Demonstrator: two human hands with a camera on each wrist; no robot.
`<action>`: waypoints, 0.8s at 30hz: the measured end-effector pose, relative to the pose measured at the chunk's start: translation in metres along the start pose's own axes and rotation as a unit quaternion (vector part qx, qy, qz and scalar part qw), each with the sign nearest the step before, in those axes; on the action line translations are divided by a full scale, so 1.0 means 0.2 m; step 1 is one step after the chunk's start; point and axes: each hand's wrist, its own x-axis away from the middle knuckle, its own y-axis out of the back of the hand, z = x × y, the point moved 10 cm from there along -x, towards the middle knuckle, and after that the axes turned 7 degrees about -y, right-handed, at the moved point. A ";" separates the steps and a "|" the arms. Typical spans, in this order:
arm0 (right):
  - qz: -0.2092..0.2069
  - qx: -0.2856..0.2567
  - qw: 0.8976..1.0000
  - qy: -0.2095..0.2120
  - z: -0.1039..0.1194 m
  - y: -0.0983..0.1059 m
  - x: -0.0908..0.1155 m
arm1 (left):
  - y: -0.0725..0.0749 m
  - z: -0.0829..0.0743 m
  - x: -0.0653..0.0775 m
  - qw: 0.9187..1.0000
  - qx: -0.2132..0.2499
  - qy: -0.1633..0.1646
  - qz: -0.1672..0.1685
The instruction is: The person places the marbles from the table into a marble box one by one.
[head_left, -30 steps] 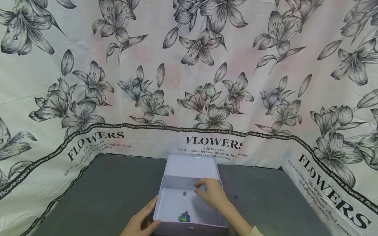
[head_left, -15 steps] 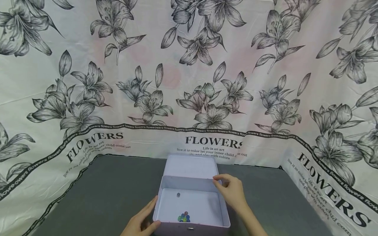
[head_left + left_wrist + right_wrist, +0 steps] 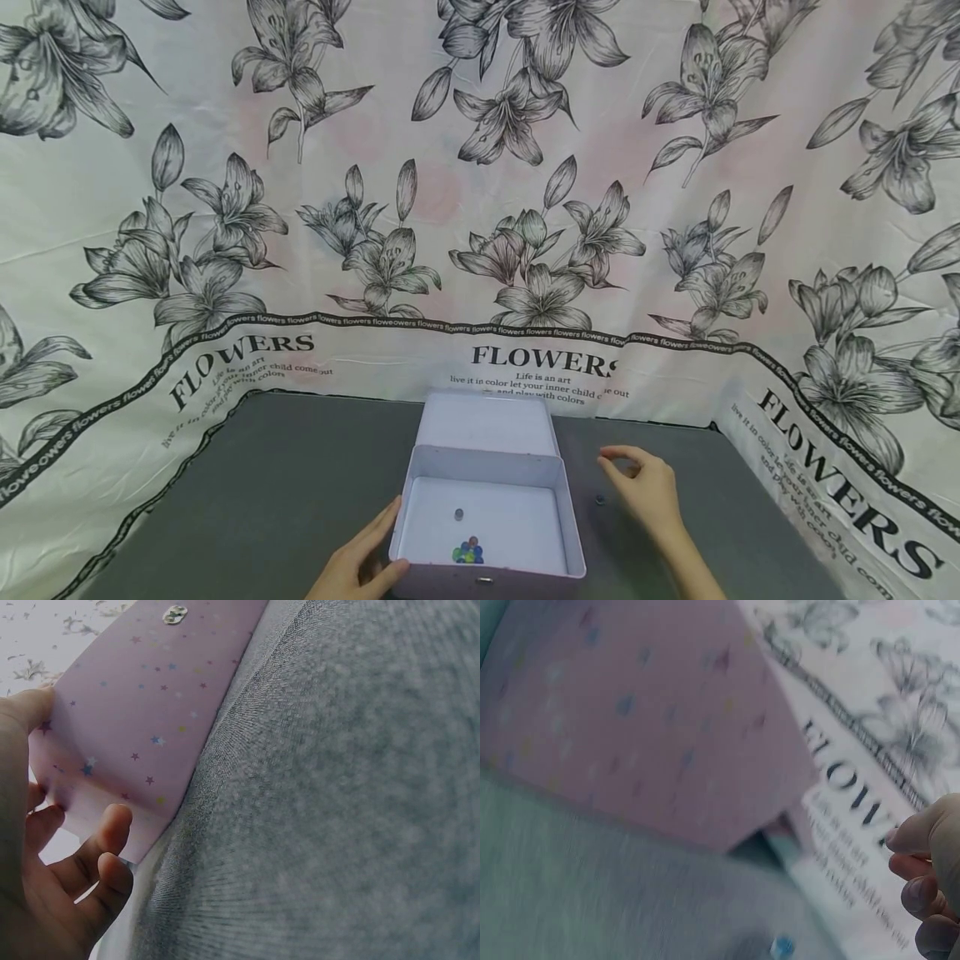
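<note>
A white-lined tin box with its lid folded back stands in the middle of the table. From outside it is pink with small stars, as the left wrist view shows. My left hand holds its front left corner, thumb at the front and fingers along the side. A cluster of coloured marbles lies inside by the front wall, and one greyish marble lies apart behind them. My right hand hovers right of the box, fingers loosely bent, nothing visible between them. Just left of it, a blue marble lies on the table.
The grey cloth-covered table extends to both sides of the box. A white flower-printed curtain with lettering hangs behind the table and along its sides. The lid reaches back close to it.
My right hand has moved from over the box out to the right, beyond its wall. The lone marble inside has shifted, first leftward, then toward the front. My left hand has stayed put.
</note>
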 end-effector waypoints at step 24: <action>0.050 0.071 0.996 -0.013 -0.31 -0.15 0.06 | 0.01 0.00 0.00 1.000 -0.005 -0.004 -0.001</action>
